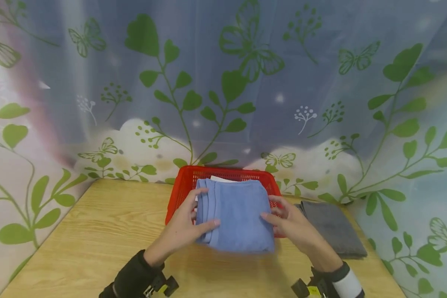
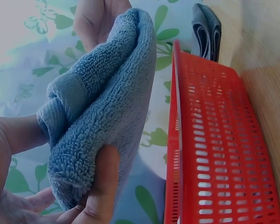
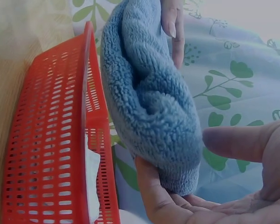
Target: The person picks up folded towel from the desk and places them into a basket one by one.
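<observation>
A folded blue towel (image 1: pixel 242 215) is held up between both hands, over the front of a red plastic basket (image 1: pixel 180 188). My left hand (image 1: pixel 184 223) grips its left side, thumb on the near face and fingers behind. On the opposite side my right hand (image 1: pixel 292 221) holds the towel's edge between thumb and fingers. Both wrist views show the towel (image 2: pixel 107 98) raised beside the basket (image 3: pixel 51 116), its terry layers folded over. Something white (image 3: pixel 92 179) shows inside the basket; the towel hides most of it in the head view.
A folded grey towel (image 1: pixel 333 227) lies on the wooden table (image 1: pixel 115 231) to the right of the basket. Behind the table hangs a curtain (image 1: pixel 208 82) printed with green leaves and butterflies.
</observation>
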{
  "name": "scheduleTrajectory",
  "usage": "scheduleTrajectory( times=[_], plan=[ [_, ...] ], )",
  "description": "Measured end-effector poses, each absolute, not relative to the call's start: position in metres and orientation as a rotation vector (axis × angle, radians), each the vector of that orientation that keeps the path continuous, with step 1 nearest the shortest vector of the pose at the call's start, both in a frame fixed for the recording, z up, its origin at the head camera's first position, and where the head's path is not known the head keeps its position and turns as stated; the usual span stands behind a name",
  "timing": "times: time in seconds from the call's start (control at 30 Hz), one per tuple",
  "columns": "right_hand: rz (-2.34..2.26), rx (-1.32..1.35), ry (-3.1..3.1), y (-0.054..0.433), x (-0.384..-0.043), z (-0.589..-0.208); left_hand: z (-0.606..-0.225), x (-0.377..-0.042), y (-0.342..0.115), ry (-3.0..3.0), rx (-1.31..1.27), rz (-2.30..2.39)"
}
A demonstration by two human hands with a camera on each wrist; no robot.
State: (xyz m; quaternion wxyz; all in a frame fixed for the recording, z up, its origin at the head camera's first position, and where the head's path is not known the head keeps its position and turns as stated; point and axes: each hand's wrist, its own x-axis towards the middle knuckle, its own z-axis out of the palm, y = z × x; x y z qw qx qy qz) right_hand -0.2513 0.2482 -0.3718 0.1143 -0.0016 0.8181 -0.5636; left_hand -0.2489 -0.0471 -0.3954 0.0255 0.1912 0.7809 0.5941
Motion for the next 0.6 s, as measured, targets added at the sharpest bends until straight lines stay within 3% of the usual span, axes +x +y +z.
scheduleTrajectory(
  times=[0.6],
  plan=[
    [-1.638,-0.047,2.346,0.237,-0.318,-0.351,-0.379,-0.316,-0.046,2.544,0.587,1.648]
  ],
)
